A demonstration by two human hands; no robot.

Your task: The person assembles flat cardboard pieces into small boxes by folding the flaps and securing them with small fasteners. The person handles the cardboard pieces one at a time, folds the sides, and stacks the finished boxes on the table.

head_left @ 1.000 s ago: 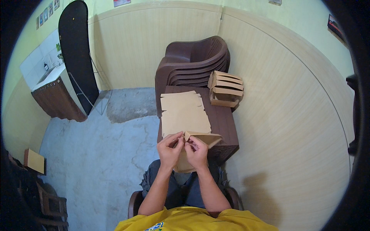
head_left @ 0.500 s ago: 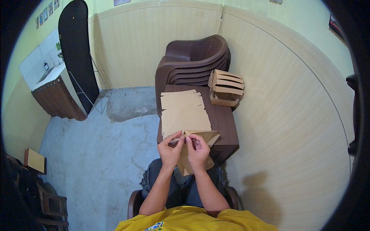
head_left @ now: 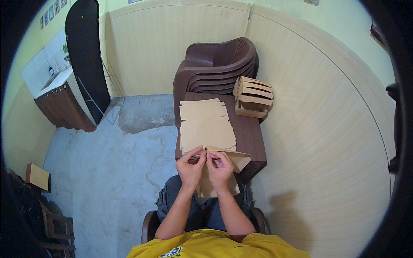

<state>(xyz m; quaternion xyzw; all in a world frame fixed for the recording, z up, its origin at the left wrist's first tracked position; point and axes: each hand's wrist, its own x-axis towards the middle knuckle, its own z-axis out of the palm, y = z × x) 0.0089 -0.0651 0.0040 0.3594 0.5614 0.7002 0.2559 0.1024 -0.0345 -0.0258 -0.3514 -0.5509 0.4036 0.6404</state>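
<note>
A partly folded brown cardboard box is in front of me, above my lap at the table's near edge. My left hand pinches its far left corner between thumb and fingers. Close beside it, my right hand pinches the same corner from the right. The fingertips of both hands nearly meet there, and they hide the small flaps they hold. One panel of the box slants out to the right, and another hangs below my hands. Just beyond lies a stack of flat cardboard blanks with notched edges.
The brown table carries the blanks and several folded cardboard boxes at its far right. Stacked brown plastic chairs stand behind it. An ironing board leans by a sink counter at far left. A wall runs along my right.
The right panel of the box has swung further out and tilted downward. Both hands keep their pinch at the corner, with the right fingers shifted slightly.
</note>
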